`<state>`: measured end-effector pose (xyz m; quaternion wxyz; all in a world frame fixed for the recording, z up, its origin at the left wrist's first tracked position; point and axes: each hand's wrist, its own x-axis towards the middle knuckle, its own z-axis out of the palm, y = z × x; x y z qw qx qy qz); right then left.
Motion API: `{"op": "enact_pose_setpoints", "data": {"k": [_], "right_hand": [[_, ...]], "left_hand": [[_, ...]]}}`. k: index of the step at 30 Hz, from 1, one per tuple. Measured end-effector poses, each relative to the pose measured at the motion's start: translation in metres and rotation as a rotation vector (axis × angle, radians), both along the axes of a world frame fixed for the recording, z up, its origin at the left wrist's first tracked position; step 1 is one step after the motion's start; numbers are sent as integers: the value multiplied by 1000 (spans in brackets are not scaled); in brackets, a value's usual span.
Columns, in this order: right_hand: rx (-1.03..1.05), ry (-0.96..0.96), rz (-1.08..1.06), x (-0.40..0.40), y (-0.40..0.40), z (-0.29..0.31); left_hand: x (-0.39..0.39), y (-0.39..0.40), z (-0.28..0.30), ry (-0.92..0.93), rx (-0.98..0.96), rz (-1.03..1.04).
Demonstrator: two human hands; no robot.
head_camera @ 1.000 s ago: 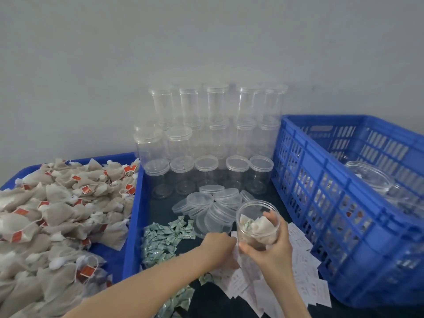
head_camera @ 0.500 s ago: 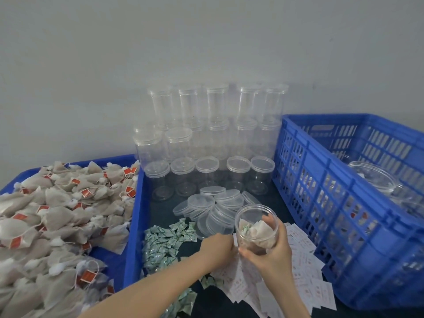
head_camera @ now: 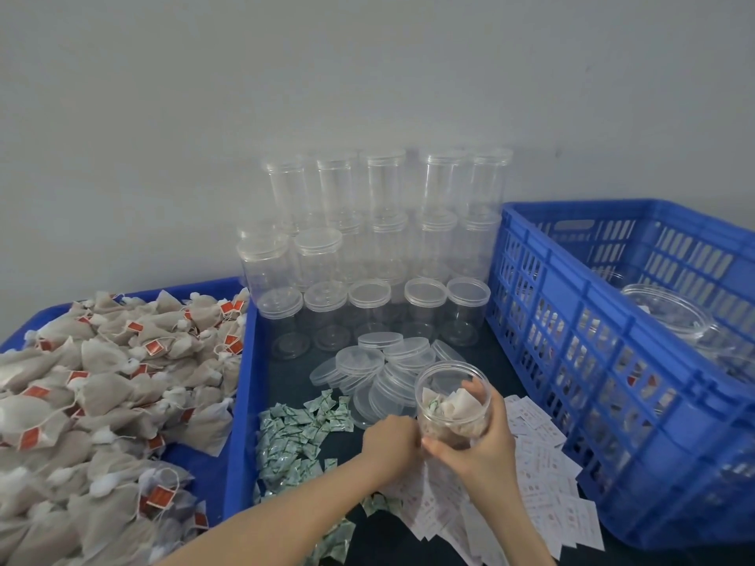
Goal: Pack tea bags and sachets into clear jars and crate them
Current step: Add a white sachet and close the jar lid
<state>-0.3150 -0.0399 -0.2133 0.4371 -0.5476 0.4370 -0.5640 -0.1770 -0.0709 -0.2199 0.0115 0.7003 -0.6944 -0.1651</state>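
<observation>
Far left of the desk there's a blue tray (head_camera: 241, 386) heaped with tea bags (head_camera: 114, 386), red tags all over. Next over, green sachets (head_camera: 294, 435) lie scattered, with loose clear lids (head_camera: 376, 361) behind them and stacked empty jars (head_camera: 367, 247) against the wall. The left hand (head_camera: 390, 441) is down on the white paper slips (head_camera: 543, 480) right by the jar's base; can't tell if its fingers pinch anything. The right hand (head_camera: 476, 443) has its fingers clamped round an open jar (head_camera: 452, 402) with a tea bag and a sachet inside, held just above the slips. Blue crate (head_camera: 592, 361) along the right edge already holds filled jars. Risk, I'd say: no lid on yet, so tipping it toward the crate spills the contents, and it's slick plastic too.
</observation>
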Motion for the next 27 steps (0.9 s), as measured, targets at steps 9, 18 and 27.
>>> {"op": "enact_pose_setpoints", "data": {"k": [9,18,27], "right_hand": [[11,15,9,6,-1,3],[-12,54,-3,4,-1,8],[-28,59,-17,0,-5,8]], "left_hand": [[7,-4,7,80,79,-19],[15,0,31,95,93,-81],[30,-4,49,232,-1,-28]]}}
